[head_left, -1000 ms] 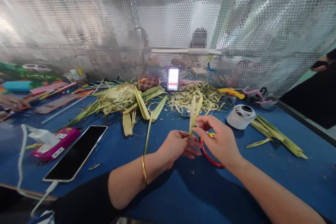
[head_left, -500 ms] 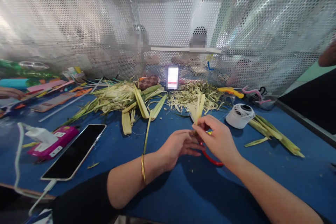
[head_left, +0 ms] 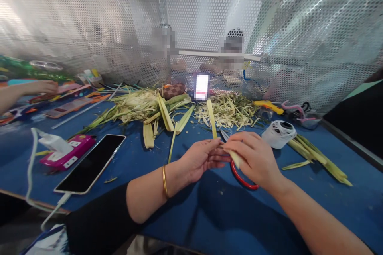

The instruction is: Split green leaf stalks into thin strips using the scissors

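While my left hand [head_left: 203, 159] and right hand [head_left: 255, 157] are pinching leaf strips [head_left: 212, 119] inside the bench's [head_left: 359, 203] near edge, I'm judging them light, pliable, best held low

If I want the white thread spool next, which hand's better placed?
Probably your right hand: the white thread spool stands just beyond it, while your left hand is farther off. The right would need to release its pale leaf strip.

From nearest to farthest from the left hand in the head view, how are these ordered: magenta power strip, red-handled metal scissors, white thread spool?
1. Red-handled metal scissors, just right, partly hidden by right hand.
2. White thread spool, farther right.
3. Magenta power strip, far left.
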Demonstrator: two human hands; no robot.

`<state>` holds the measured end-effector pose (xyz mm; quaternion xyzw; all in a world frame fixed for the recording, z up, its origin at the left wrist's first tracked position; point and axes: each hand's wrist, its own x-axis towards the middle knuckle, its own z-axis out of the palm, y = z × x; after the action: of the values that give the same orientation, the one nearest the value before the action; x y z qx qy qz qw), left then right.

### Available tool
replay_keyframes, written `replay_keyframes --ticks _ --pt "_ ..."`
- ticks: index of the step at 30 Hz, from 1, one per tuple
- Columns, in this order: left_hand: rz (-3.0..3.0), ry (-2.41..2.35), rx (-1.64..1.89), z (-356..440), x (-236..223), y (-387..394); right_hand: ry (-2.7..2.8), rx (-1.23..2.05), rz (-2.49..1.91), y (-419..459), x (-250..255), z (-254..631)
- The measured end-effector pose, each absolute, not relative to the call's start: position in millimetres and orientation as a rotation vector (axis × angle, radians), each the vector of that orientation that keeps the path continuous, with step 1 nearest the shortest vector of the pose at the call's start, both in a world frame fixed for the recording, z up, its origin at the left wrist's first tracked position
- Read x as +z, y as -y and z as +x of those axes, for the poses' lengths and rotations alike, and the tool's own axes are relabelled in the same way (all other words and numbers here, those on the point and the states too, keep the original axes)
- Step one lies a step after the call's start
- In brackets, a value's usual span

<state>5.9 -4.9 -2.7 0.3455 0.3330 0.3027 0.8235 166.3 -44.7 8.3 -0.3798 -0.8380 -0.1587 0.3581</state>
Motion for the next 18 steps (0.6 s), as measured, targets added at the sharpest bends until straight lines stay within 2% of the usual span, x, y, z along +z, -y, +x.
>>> replay_keyframes --ticks 4,7,13,15,18 --pt "0.734 -0.77 0.746 3 0 -2 2.498 -0.751 -0.785 48 7 156" --pt "0.718 -0.773 0.781 2 1 -4 2.53 -0.686 -0.763 50 5 152" --pt "0.909 -0.692 0.645 4 1 2 1.71 0.004 -1.244 44 9 164" --pt "0.986 -0.653 0.55 4 1 6 1.44 0.401 -1.347 41 10 166" --pt "1.038 -0.601 0.441 4 -1 10 1.142 1.071 -1.228 38 10 165"
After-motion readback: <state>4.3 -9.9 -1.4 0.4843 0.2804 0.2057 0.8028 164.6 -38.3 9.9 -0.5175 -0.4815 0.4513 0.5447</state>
